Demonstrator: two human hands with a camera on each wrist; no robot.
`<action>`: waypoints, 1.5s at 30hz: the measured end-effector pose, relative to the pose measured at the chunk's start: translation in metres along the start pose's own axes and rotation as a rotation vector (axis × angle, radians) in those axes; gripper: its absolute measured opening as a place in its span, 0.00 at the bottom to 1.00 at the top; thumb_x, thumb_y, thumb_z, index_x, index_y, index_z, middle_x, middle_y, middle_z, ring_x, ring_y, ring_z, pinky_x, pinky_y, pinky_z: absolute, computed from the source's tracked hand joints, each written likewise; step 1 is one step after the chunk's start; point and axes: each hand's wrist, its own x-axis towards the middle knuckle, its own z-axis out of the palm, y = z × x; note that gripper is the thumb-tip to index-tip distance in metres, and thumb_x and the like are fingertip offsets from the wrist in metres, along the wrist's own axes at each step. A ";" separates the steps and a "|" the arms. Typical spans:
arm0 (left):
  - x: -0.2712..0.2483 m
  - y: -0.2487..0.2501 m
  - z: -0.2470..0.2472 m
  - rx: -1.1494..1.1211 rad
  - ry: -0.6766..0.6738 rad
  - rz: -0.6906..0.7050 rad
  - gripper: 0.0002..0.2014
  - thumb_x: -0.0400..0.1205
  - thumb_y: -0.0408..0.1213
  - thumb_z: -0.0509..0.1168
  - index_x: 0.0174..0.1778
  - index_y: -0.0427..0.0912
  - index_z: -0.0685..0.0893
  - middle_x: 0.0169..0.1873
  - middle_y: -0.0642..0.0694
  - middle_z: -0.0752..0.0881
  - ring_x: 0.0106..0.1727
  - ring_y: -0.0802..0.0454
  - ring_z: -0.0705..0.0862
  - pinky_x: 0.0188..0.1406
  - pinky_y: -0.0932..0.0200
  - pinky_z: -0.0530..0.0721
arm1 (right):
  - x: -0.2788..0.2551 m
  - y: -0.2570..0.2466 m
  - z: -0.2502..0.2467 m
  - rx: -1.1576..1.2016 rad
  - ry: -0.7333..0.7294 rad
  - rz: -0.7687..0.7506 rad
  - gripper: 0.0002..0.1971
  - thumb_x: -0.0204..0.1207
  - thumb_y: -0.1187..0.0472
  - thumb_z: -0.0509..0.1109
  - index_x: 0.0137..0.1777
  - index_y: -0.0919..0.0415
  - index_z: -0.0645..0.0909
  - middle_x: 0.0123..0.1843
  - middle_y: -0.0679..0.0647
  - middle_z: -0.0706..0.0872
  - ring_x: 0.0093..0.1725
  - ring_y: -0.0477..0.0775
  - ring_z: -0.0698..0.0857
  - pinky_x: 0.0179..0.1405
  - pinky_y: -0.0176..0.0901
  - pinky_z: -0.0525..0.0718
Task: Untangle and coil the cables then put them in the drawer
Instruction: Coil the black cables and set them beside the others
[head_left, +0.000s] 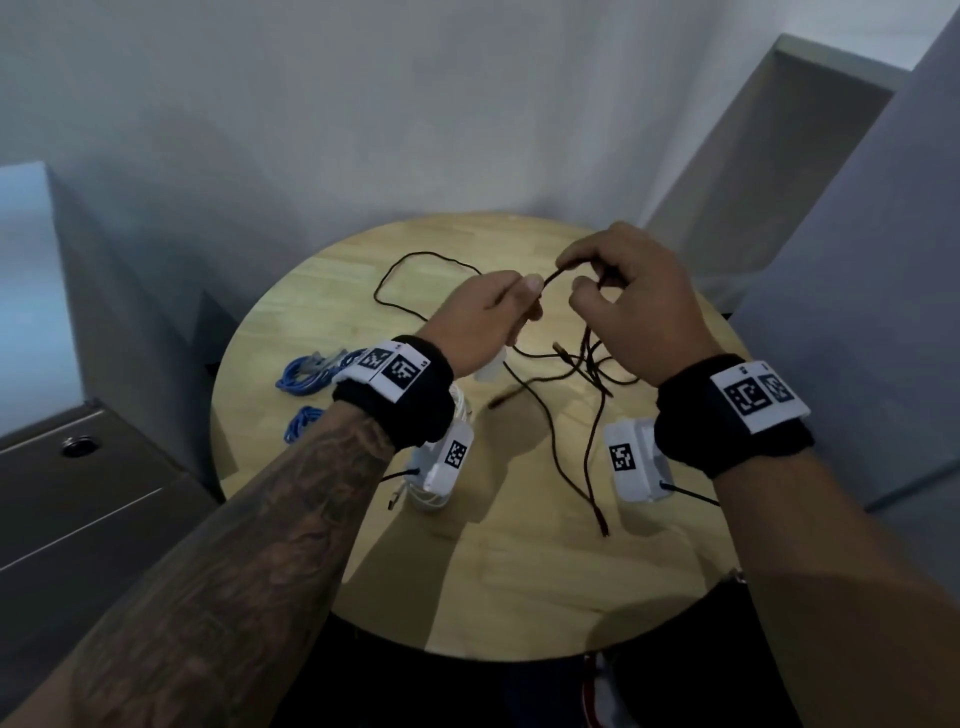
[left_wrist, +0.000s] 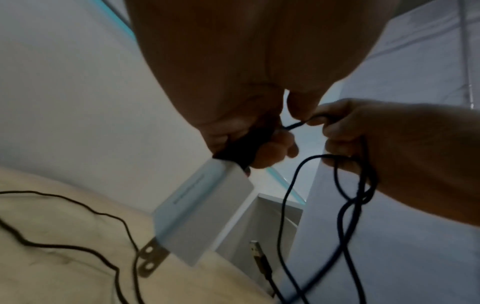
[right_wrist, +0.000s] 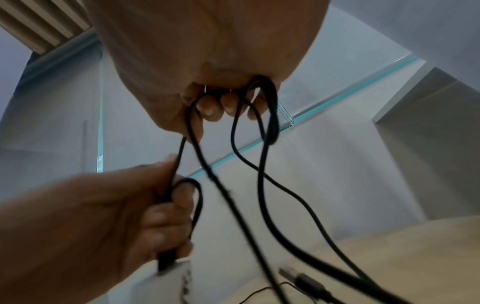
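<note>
Left hand (head_left: 488, 317) clamped on black cable (head_left: 582, 364) and white charger (left_wrist: 205, 214). Right hand (head_left: 628, 306) gripping cable loops above worktop (head_left: 519, 571)

From my left wrist camera, my left hand (left_wrist: 241, 115) grips the black plug end of a black cable (left_wrist: 285, 205), with a white charger block (left_wrist: 205, 214) hanging below it, prongs (left_wrist: 150, 257) downward. Just beside it, my right hand (left_wrist: 389, 148) holds loops of the same cable. A USB connector (left_wrist: 258, 254) dangles below.
</note>
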 end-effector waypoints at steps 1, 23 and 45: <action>-0.001 0.004 -0.001 -0.022 -0.006 -0.002 0.22 0.89 0.49 0.55 0.39 0.38 0.82 0.27 0.52 0.78 0.30 0.54 0.75 0.36 0.58 0.75 | 0.001 0.004 0.001 -0.039 0.007 -0.017 0.13 0.71 0.65 0.66 0.53 0.54 0.87 0.39 0.46 0.78 0.44 0.52 0.79 0.49 0.47 0.79; -0.010 0.009 -0.035 -1.031 0.291 -0.209 0.18 0.88 0.41 0.58 0.31 0.44 0.72 0.20 0.52 0.62 0.21 0.56 0.61 0.29 0.59 0.73 | -0.027 0.066 0.026 -0.271 -0.391 0.614 0.08 0.85 0.56 0.64 0.49 0.52 0.85 0.51 0.54 0.90 0.51 0.59 0.86 0.51 0.49 0.84; -0.006 0.005 -0.056 -1.266 0.431 -0.170 0.18 0.88 0.45 0.58 0.32 0.44 0.74 0.20 0.53 0.63 0.21 0.57 0.63 0.32 0.61 0.74 | -0.026 0.054 0.022 0.172 -0.232 0.538 0.09 0.77 0.74 0.72 0.48 0.61 0.89 0.44 0.57 0.92 0.43 0.50 0.90 0.46 0.42 0.86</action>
